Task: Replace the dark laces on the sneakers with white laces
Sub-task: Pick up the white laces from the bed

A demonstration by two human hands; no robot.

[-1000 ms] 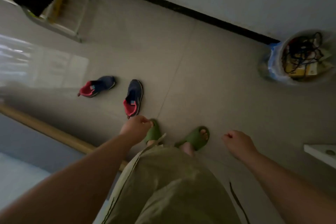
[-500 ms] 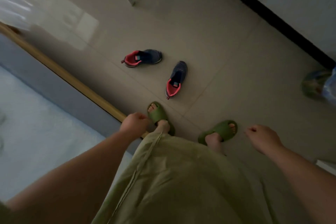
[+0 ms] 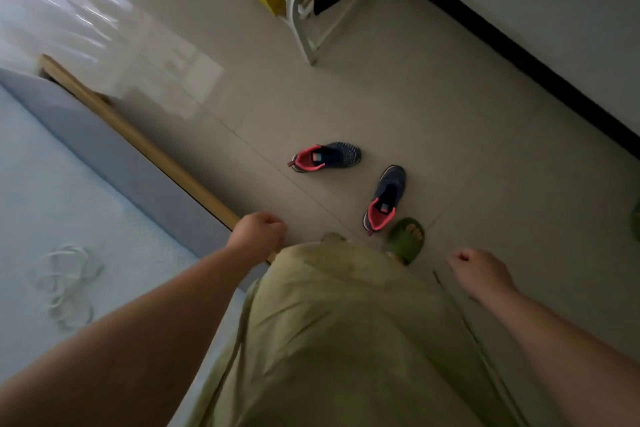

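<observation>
Two dark blue sneakers with red linings lie on the tiled floor ahead of me: one sneaker (image 3: 327, 157) points right, the other sneaker (image 3: 385, 197) points away, just beyond my green slipper (image 3: 407, 238). No laces show on them from here. A loose bundle of white laces (image 3: 65, 282) lies on the pale mattress at the lower left. My left hand (image 3: 259, 231) hangs in a loose fist over the bed's edge, holding nothing. My right hand (image 3: 476, 270) is also curled shut and holds nothing, about a slipper's length right of the near sneaker.
A bed with a wooden rail (image 3: 138, 142) and a pale mattress (image 3: 41, 204) runs along the left. A white metal rack (image 3: 299, 21) with yellow items stands at the top, a dark cloth hanging on it. A wall with a black skirting (image 3: 519, 55) bounds the right.
The view has swung left and forward: the sneakers now sit closer to my feet, the bed and the white laces have come into view, and the bucket at the right has left the frame.
</observation>
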